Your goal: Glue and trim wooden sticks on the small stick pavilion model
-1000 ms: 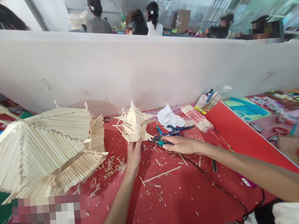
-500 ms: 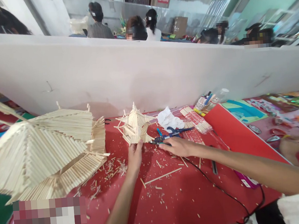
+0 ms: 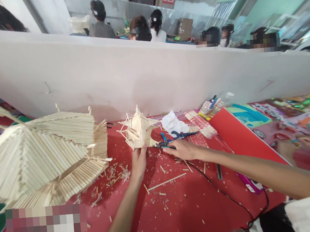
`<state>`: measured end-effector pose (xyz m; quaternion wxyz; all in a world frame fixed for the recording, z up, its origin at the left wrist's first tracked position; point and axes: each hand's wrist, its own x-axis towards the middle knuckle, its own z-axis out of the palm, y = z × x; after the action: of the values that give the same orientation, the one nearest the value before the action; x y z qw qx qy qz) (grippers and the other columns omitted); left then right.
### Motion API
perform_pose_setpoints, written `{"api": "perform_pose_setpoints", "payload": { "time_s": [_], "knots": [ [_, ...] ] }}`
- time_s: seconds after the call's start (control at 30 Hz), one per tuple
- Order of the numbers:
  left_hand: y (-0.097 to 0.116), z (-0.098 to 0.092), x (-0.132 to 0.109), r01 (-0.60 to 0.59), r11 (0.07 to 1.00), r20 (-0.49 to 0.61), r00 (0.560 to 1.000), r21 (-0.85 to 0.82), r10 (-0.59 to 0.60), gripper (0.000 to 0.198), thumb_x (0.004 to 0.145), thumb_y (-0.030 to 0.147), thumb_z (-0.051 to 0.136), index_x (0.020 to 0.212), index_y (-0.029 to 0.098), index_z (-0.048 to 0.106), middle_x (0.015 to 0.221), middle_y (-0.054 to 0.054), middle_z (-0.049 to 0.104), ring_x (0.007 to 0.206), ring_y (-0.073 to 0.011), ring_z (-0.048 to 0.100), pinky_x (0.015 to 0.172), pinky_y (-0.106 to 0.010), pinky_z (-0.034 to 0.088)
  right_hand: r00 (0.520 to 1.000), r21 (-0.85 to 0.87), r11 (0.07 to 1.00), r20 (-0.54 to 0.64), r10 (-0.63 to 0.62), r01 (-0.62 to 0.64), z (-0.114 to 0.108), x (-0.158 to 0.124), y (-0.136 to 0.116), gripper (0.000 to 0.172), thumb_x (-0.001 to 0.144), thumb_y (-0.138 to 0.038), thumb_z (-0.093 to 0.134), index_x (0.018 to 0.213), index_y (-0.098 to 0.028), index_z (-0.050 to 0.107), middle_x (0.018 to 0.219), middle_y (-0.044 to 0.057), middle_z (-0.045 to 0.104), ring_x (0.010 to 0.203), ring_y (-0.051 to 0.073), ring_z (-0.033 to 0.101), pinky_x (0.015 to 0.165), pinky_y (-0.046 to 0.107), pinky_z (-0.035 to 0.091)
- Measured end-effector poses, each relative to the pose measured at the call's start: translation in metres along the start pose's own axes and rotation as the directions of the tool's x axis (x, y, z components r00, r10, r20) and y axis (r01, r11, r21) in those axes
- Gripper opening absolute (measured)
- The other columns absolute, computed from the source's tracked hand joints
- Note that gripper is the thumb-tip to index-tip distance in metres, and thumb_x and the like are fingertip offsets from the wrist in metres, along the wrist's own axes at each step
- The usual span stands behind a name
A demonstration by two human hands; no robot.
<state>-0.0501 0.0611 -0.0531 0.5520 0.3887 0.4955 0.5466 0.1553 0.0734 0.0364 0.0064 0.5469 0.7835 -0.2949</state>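
Observation:
A small roofed model made of pale wooden sticks (image 3: pixel 139 129) stands on the red tabletop, with a pointed top and upturned corners. My left hand (image 3: pixel 139 162) pinches its near lower edge between thumb and fingers. Beside the model's right corner, my right hand (image 3: pixel 183 149) is closed on blue-handled pliers (image 3: pixel 184 135). The pliers' dark jaws point left and reach close to that corner; whether they touch a stick I cannot tell. Part of the tool lies hidden under my fingers.
A larger stick-built roof model (image 3: pixel 40 153) fills the left side. Crumpled white tissue (image 3: pixel 174 122), packaged sticks (image 3: pixel 201 123), a pen holder (image 3: pixel 205 107) and a red board (image 3: pixel 242 137) lie right. Stick scraps and a black cable (image 3: pixel 217 191) cross the table. A white partition (image 3: pixel 141 74) stands behind.
The view has shifted slightly, so everything sits a little further left. Both hands keep their hold, with the pliers still beside the small model's right corner.

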Motion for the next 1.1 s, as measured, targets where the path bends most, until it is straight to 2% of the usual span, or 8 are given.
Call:
{"api": "perform_pose_setpoints", "payload": {
  "time_s": [0.1, 0.2, 0.33, 0.43, 0.57, 0.77, 0.97, 1.1],
  "knots": [
    [-0.001, 0.003, -0.004, 0.004, 0.998, 0.01, 1.0, -0.057, -0.004, 0.048, 0.078, 0.064, 0.067, 0.078, 0.016, 0.064, 0.071, -0.002, 0.065, 0.068, -0.0161, 0.059, 0.066, -0.027, 0.045, 1.0, 0.048, 0.999, 0.004, -0.014, 0.014, 0.002, -0.001, 0.001, 0.054, 0.097, -0.061, 0.04, 0.071, -0.019, 0.061, 0.066, 0.004, 0.065, 0.062, 0.019, 0.061, 0.06, 0.029, 0.036],
    [-0.002, 0.012, -0.017, 0.1, 0.985, 0.135, 0.988, -0.142, -0.081, 0.053, 0.073, 0.064, 0.075, 0.094, 0.016, 0.068, 0.094, -0.009, 0.072, 0.089, -0.0216, 0.066, 0.079, -0.031, 0.05, 0.998, 0.189, 0.982, 0.059, -0.001, -0.01, 0.004, -0.002, -0.002, 0.059, 0.099, -0.064, 0.033, 0.072, -0.019, 0.06, 0.062, 0.003, 0.064, 0.056, 0.017, 0.061, 0.059, 0.028, 0.04],
    [-0.007, 0.038, -0.044, 0.335, 0.897, 0.383, 0.899, -0.289, -0.212, 0.062, 0.071, 0.06, 0.081, 0.113, 0.018, 0.064, 0.111, -0.013, 0.07, 0.107, -0.0277, 0.066, 0.094, -0.041, 0.052, 0.995, 0.246, 0.969, 0.097, -0.024, -0.001, 0.006, -0.003, -0.006, 0.069, 0.1, -0.067, 0.019, 0.068, -0.019, 0.058, 0.061, 0.004, 0.063, 0.059, 0.019, 0.061, 0.063, 0.03, 0.044],
    [-0.008, 0.062, -0.063, 0.475, 0.781, 0.44, 0.85, -0.405, -0.289, 0.07, 0.066, 0.052, 0.088, 0.124, 0.025, 0.059, 0.135, -0.014, 0.06, 0.126, -0.0323, 0.058, 0.102, -0.046, 0.049, 0.996, 0.157, 0.986, 0.065, -0.066, 0.055, 0.005, -0.001, -0.007, 0.074, 0.1, -0.067, 0.012, 0.065, -0.02, 0.056, 0.066, 0.006, 0.064, 0.068, 0.021, 0.061, 0.069, 0.033, 0.044],
    [-0.005, 0.085, -0.08, 0.489, 0.673, 0.397, 0.867, -0.555, -0.303, 0.074, 0.062, 0.054, 0.09, 0.124, 0.028, 0.059, 0.149, -0.012, 0.049, 0.14, -0.0357, 0.045, 0.109, -0.052, 0.044, 0.99, 0.09, 0.992, 0.094, -0.101, 0.093, 0.003, 0.001, -0.005, 0.072, 0.103, -0.059, 0.008, 0.068, -0.02, 0.057, 0.07, 0.007, 0.064, 0.072, 0.021, 0.06, 0.071, 0.033, 0.043],
    [0.012, 0.098, -0.093, 0.423, 0.616, 0.29, 0.906, -0.665, -0.309, 0.083, 0.061, 0.052, 0.091, 0.133, 0.034, 0.053, 0.153, -0.009, 0.047, 0.144, -0.033, 0.04, 0.113, -0.047, 0.041, 0.968, -0.071, 0.969, 0.11, -0.227, 0.235, 0.005, 0.002, -0.007, 0.051, 0.102, -0.055, 0.029, 0.087, -0.018, 0.061, 0.072, 0.006, 0.064, 0.063, 0.019, 0.055, 0.061, 0.03, 0.035],
    [0.023, 0.102, -0.089, 0.355, 0.67, 0.203, 0.933, -0.652, -0.296, 0.062, 0.066, 0.039, 0.09, 0.118, 0.021, 0.06, 0.13, -0.013, 0.065, 0.131, -0.0306, 0.056, 0.112, -0.043, 0.042, 0.993, 0.181, 0.979, 0.056, -0.103, 0.091, 0.012, -0.001, -0.01, 0.067, 0.103, -0.061, 0.017, 0.07, -0.019, 0.056, 0.065, 0.002, 0.063, 0.061, 0.016, 0.056, 0.061, 0.027, 0.037],
    [0.019, 0.103, -0.087, 0.33, 0.706, 0.138, 0.939, -0.627, -0.316, 0.056, 0.065, 0.04, 0.088, 0.108, 0.02, 0.06, 0.118, -0.011, 0.069, 0.122, -0.0299, 0.062, 0.106, -0.044, 0.047, 0.989, 0.22, 0.968, 0.061, -0.134, 0.118, 0.012, -0.003, -0.014, 0.069, 0.101, -0.064, 0.021, 0.067, -0.018, 0.058, 0.066, 0.003, 0.066, 0.061, 0.016, 0.058, 0.06, 0.026, 0.039]
  ]
}}
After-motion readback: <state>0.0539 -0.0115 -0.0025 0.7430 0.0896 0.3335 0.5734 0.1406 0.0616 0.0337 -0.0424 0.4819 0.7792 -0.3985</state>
